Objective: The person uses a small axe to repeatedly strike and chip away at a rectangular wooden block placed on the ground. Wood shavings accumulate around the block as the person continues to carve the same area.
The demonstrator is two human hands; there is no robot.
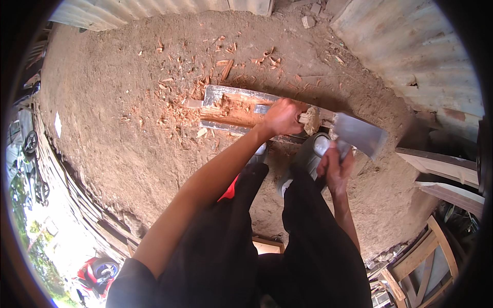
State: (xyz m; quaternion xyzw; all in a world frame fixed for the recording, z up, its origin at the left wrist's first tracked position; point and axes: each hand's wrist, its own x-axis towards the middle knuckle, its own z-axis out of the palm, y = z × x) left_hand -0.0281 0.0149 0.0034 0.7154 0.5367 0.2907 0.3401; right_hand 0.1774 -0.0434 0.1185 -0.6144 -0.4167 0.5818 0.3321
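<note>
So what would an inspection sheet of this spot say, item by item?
Surface: bare dirt ground, dusty and uneven.
Job's things: wooden plank lying flat, partly hewn; hatchet with a broad blade raised beside it.
Clutter: wood chips strewn around the plank's far end.
Hands: left hand grips the plank; right hand holds the hatchet handle.
Cables: nothing seen.
Surroundings: corrugated metal sheets at the back and right, wooden frames at lower right, parked vehicles at far left.
</note>
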